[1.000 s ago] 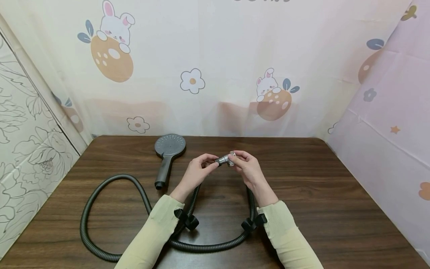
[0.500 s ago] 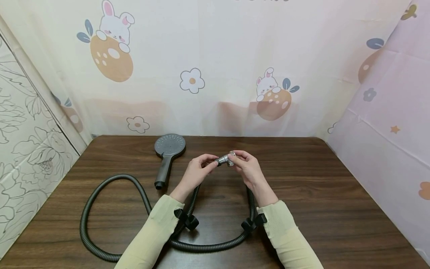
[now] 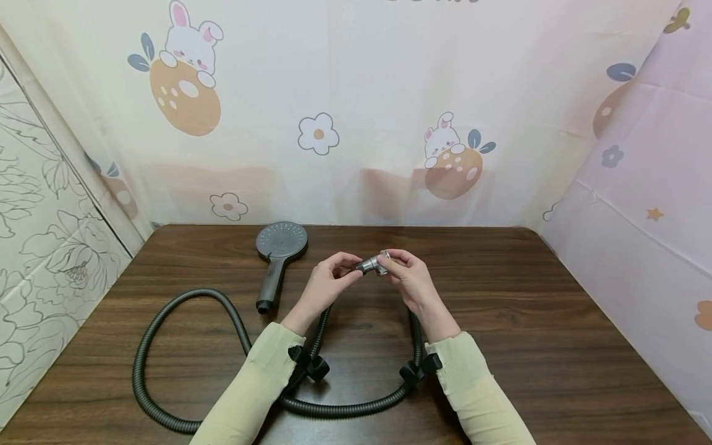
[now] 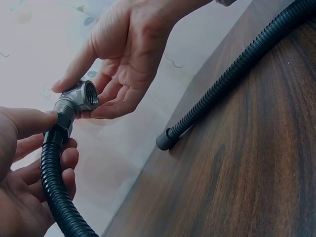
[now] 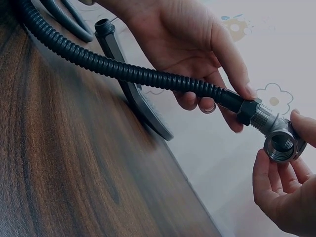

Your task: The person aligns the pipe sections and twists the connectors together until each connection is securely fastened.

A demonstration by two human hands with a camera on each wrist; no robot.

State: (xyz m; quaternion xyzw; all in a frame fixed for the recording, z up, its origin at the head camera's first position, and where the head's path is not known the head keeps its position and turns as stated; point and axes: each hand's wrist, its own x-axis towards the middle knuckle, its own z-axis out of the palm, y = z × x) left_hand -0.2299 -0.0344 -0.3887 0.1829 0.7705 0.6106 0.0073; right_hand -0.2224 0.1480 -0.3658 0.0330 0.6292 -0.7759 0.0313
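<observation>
My left hand (image 3: 325, 285) pinches the black nut (image 4: 61, 126) at one end of a ribbed black shower hose (image 5: 138, 74). In my right hand (image 3: 413, 283) is a silver metal elbow fitting (image 5: 280, 140), gripped between thumb and fingers. The fitting's threaded stub meets the hose nut, and some thread shows between them in the right wrist view. Its round internally threaded opening faces sideways. Both hands are above the table, close together. The other hose end (image 4: 165, 140) lies on the table near my right wrist.
A dark grey hand shower (image 3: 282, 241) lies on the brown wooden table (image 3: 528, 321), left of my hands. The hose loops (image 3: 139, 364) across the table's left and front, partly under my left sleeve. A patterned curtain (image 3: 356, 93) hangs behind the table.
The left hand's fingers and thumb have shifted slightly on the nut towards the fitting. The right hand, fitting, hand shower and hose loops look the same.
</observation>
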